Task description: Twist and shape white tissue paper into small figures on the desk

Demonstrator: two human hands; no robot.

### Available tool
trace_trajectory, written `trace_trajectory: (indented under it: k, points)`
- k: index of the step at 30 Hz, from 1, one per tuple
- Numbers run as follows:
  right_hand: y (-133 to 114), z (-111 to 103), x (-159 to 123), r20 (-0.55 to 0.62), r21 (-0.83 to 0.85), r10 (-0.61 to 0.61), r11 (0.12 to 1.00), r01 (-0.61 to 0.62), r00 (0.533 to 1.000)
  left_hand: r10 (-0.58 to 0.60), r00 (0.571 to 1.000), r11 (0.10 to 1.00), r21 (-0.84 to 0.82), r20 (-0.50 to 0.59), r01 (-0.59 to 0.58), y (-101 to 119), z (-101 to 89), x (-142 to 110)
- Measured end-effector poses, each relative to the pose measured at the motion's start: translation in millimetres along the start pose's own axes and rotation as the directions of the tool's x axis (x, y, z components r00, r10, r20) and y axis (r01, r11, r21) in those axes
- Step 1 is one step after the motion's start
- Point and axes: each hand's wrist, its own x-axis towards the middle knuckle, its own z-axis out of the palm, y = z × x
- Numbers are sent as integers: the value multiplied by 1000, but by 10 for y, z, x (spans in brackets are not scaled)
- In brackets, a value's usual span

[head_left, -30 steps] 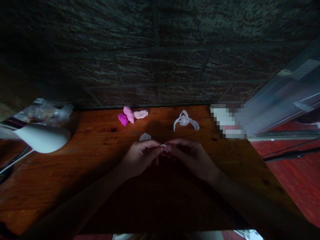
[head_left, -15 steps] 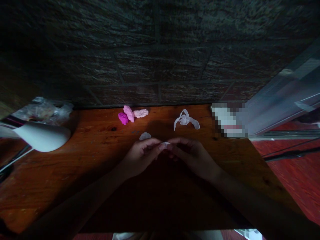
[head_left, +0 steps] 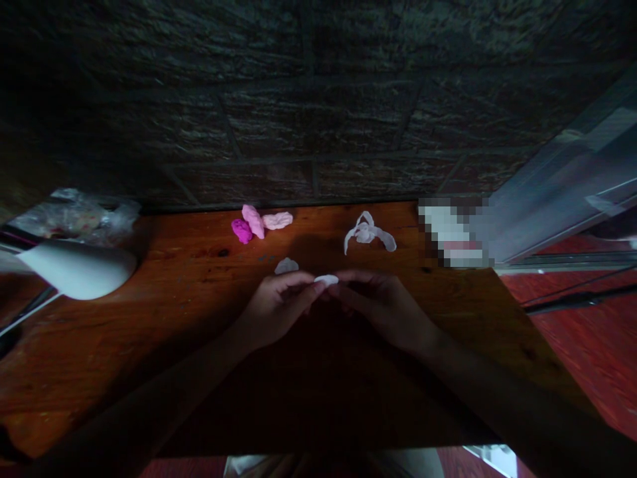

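A small flattened piece of white clay (head_left: 326, 280) is pinched between my two hands above the wooden table. My left hand (head_left: 279, 302) grips its left side with thumb and forefinger. On its right side, the fingertips of my right hand (head_left: 381, 302) are closed on it too. Just beyond my left fingers lies another thin white clay piece (head_left: 286, 266), partly hidden. Farther back, a white clay shape (head_left: 365, 231) with curved, petal-like strips rests on the table. To its left sit a magenta clay lump (head_left: 241, 231), a pink lump (head_left: 253, 221) and a pale pink lump (head_left: 277, 220).
A white lamp head (head_left: 79, 269) stands at the left, with a crumpled clear plastic bag (head_left: 94, 216) behind it. A blurred-out pale object (head_left: 452, 236) lies at the back right. The dark brick wall (head_left: 269, 126) borders the table (head_left: 189, 292).
The white clay piece has tilted and shows more of its pale face between my fingertips. My hands stay close together, and the view has shifted slightly.
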Motion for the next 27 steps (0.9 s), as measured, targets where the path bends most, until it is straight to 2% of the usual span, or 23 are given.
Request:
trace_trajectory:
  k: [6,12,20,27]
  points:
    - [14,25,-5,-7,-115,-35,993,34,999,39,999,997,74,-30,-37,55,4,-21]
    - [6,6,-13,-16,-205,-49,978,45,999,37,998,997,76,-50,-33,-5,-5,-7]
    - [-4,33,-25,0,-132,-80,988,79,997,148,985,981,140,-86,-135,-29,4,10]
    - [43,73,-7,-33,-83,-128,989,125,991,158,983,973,183,-95,-139,-4,30,8]
